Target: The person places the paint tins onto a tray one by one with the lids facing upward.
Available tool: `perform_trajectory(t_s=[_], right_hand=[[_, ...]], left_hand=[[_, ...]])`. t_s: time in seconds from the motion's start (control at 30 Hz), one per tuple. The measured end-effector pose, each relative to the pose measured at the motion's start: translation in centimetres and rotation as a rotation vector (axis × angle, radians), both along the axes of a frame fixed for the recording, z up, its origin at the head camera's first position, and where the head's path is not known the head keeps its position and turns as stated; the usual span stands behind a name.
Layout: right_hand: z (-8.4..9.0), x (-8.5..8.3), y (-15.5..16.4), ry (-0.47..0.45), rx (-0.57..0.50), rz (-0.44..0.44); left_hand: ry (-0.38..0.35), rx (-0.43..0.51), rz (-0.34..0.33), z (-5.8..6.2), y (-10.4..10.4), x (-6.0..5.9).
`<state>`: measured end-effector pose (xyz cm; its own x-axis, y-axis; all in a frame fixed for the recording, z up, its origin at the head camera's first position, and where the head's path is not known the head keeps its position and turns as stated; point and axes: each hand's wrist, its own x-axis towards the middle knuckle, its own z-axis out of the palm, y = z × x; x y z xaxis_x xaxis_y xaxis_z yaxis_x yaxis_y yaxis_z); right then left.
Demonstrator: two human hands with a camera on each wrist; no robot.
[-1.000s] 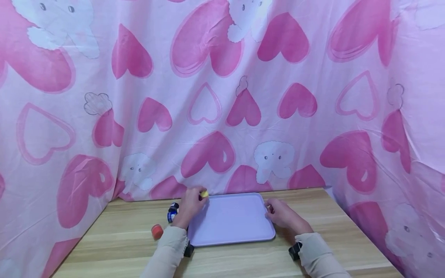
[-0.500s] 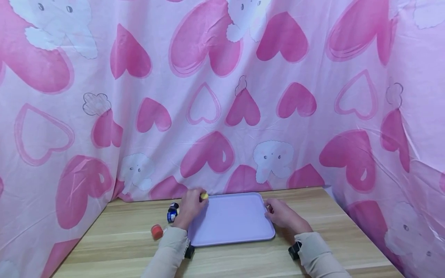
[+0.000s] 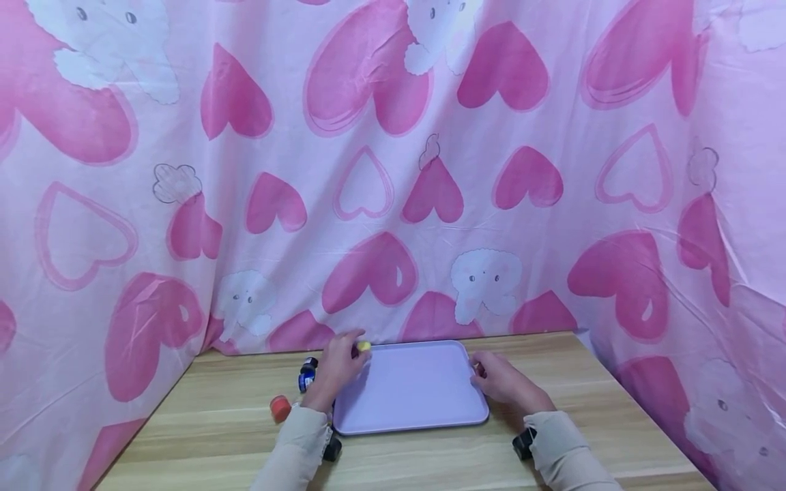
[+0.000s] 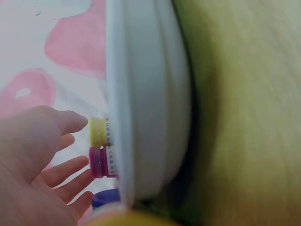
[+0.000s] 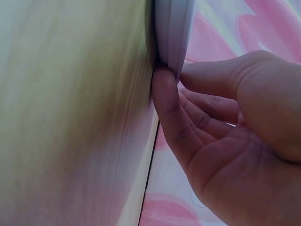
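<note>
Right hand (image 3: 500,378) pinching lilac tray (image 3: 411,402) rim; left hand (image 3: 334,368) fingers relaxed, apart, beside yellow-capped bottle (image 3: 364,346).

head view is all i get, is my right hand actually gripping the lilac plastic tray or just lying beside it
observer: Gripping. The right wrist view shows the right hand pinching the rim of the lilac plastic tray, with fingers on both sides of its edge.
operator: ok, and the other side, anything hidden there
observer: Yes. The left wrist view shows a small magenta paint pot right beside the small yellow paint pot, near the straight fingers of the left hand.
</note>
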<state>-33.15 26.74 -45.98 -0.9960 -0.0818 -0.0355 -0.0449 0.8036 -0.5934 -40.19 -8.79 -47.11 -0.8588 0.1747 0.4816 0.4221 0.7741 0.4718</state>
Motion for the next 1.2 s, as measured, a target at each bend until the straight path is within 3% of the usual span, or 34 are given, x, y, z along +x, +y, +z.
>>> perform_trajectory(t_s=[0.27, 0.4, 0.57, 0.87, 1.2], right_hand=[[-0.2, -0.2, 0.1, -0.006, -0.001, 0.006], [-0.2, -0.3, 0.2, 0.005, 0.005, 0.022], [-0.1, -0.2, 0.2, 0.01, 0.007, 0.024], [-0.3, -0.2, 0.0, 0.034, 0.001, 0.044], [-0.2, -0.3, 0.1, 0.027, 0.003, 0.037]], left_hand=[[-0.036, -0.019, 0.022, 0.4, -1.9, 0.9], [-0.068, 0.008, 0.02, 0.6, -3.1, 1.5], [-0.059, 0.045, 0.025, 0.8, -4.5, 2.0], [-0.075, 0.117, 0.009, 0.3, -6.5, 2.3], [-0.108, 0.085, 0.082, 0.3, -8.4, 2.2]])
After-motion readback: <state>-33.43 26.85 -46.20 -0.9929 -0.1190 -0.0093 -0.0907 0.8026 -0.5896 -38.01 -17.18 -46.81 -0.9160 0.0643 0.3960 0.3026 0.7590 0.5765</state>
